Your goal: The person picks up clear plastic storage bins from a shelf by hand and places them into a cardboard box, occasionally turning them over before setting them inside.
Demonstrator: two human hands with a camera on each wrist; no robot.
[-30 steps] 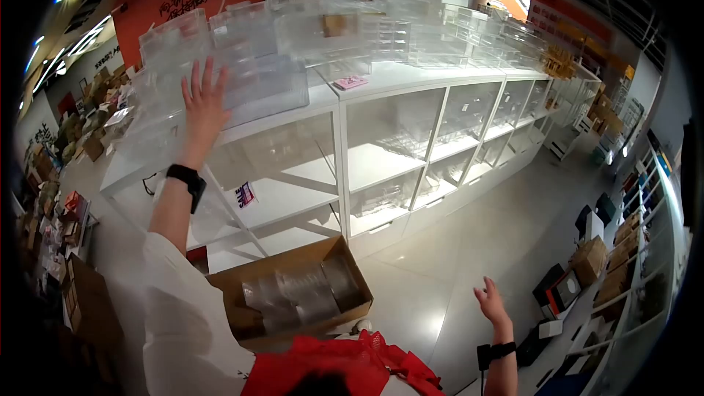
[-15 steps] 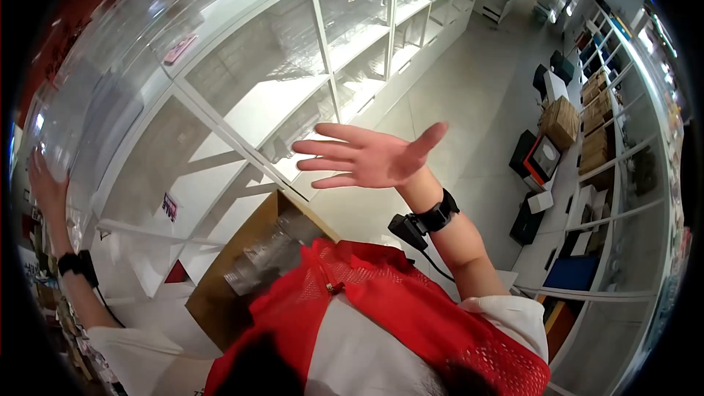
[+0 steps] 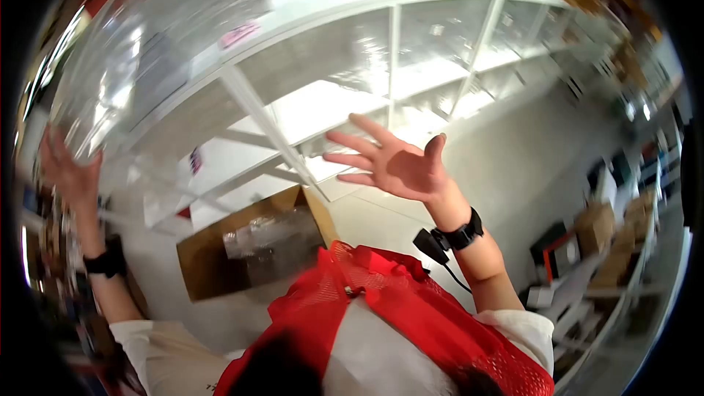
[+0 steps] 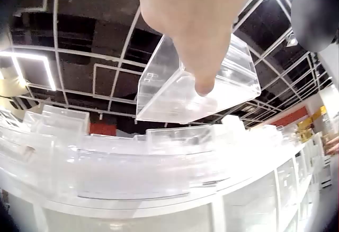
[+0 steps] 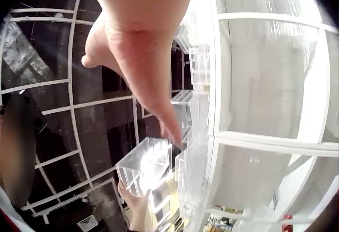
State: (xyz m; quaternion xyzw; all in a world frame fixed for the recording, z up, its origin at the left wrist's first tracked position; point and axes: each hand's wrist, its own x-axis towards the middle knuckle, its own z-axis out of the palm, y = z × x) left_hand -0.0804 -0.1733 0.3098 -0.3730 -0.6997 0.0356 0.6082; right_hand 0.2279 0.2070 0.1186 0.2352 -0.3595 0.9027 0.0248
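My left hand (image 3: 72,172) grips a clear plastic box (image 3: 110,95) at its near edge and holds it up at the far left. In the left wrist view the thumb presses on one face of this box (image 4: 175,97), which shows against the ceiling above other clear boxes. The right wrist view also has the left hand (image 5: 135,203) at the lower end of the box (image 5: 145,163). My right hand (image 3: 396,161) is in front of the shelves with its fingers spread, touching nothing.
More clear boxes (image 4: 132,174) stand along the top of a white shelf unit (image 3: 396,66). Below it, on the floor, is an open cardboard carton (image 3: 202,268) with clear plastic items inside. Cartons (image 3: 594,227) and further shelving line the right side.
The left hand has taken hold of a clear box and raised it off the shelf top. My right hand has come up from the lower right to the middle, fingers spread. The head view has turned.
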